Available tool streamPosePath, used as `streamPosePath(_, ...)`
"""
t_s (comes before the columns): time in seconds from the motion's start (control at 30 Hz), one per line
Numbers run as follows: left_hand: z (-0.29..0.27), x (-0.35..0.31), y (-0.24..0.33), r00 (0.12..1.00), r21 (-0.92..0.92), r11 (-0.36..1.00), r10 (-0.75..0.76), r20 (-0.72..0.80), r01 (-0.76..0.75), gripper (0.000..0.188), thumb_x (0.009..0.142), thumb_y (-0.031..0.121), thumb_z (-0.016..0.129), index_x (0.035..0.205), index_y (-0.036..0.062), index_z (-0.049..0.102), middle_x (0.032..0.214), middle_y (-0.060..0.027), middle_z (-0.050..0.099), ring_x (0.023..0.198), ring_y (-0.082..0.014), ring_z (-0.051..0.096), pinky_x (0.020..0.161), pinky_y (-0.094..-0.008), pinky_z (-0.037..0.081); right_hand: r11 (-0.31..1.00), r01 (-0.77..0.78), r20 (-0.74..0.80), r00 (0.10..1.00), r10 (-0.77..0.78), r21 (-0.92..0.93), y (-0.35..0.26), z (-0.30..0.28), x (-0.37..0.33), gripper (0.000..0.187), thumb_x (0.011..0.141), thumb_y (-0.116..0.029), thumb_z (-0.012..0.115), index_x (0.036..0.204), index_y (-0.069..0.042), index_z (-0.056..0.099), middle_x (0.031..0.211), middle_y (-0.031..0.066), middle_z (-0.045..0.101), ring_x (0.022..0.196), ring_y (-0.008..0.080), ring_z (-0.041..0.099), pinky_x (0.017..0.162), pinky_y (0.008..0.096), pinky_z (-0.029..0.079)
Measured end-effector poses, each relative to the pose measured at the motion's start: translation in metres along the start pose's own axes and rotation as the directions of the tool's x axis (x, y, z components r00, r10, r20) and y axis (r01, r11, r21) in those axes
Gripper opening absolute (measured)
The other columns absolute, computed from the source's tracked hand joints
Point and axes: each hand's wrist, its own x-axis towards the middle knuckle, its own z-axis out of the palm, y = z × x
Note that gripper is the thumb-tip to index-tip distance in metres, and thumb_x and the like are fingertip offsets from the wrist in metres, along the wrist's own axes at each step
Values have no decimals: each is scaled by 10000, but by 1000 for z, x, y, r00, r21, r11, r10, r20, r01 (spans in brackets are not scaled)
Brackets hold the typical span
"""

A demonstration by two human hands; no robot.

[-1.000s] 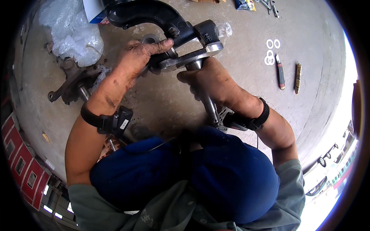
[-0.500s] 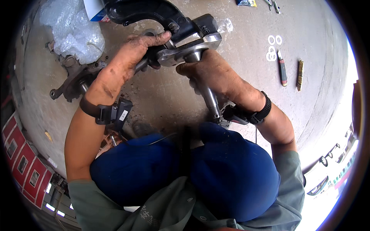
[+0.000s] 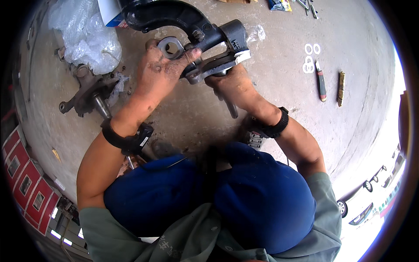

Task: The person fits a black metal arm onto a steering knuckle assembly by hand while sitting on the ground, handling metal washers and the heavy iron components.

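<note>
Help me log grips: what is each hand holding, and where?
Left hand grips the black steering knuckle at its ring lug; right hand grips under its flange.

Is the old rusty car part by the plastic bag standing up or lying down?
Lying down: the rusty part rests sideways on the concrete floor.

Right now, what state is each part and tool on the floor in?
Left hand: grip closed on the black steering knuckle.
Right hand: gripping the knuckle's spindle end from beneath.
Old rusty knuckle: lying on the concrete, untouched.
White rings: loose, clustered.
Utility knife: lying flat.
Plastic bag: crumpled.
</note>
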Motion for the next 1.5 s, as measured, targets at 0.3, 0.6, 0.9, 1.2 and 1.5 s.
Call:
streamPosePath(0.3, -16, 26, 35, 789, -28, 814, -553, 268, 580, 812, 698, 560, 899, 1085, -94, 614, 935, -153, 672, 836, -222, 679, 739, -312, 558, 917, -398, 255, 885, 390, -19, -46, -28, -6, 194, 941, -159, 693, 941, 33, 663, 675, 49, 630, 565, 113, 631, 497, 251, 514)
streamPosePath(0.6, -2, 17, 11, 962, 132, 970, -225, 153, 206, 746, 795, 529, 847, 1043, -131, 601, 862, -172, 664, 739, -231, 669, 700, -340, 564, 950, -302, 169, 943, 286, 78, -17, -18, 1, 210, 872, -145, 724, 975, 31, 673, 726, 93, 691, 582, 159, 676, 510, 301, 559)
streamPosePath(0.9, -10, 14, 7, 959, 32, 986, -168, 230, 165, 582, 816, 487, 841, 963, -54, 685, 839, -107, 682, 803, -202, 658, 776, -328, 533, 984, -167, 147, 977, 156, 65, -8, -9, 5, 168, 879, -128, 706, 956, 22, 695, 702, 77, 686, 574, 142, 673, 501, 285, 546)
streamPosePath(1.2, -15, 25, 10, 927, 117, 984, -164, 336, 132, 620, 776, 448, 889, 1028, -64, 646, 863, -99, 686, 751, -183, 657, 698, -294, 534, 992, -123, 45, 991, 124, -20, 3, -3, 8, 270, 844, -185, 737, 1020, 14, 693, 865, 163, 738, 814, 259, 743, 739, 375, 598)
streamPosePath(1.5, 0, 9, 16, 983, 91, 995, -44, 178, 28, 669, 807, 437, 860, 1097, -101, 587, 888, -166, 718, 733, -205, 694, 696, -305, 561, 954, 211, 21, 977, -211, -213, 28, 7, 27, 213, 885, -123, 688, 1083, -46, 700, 990, 153, 738, 942, 309, 721, 803, 396, 585)
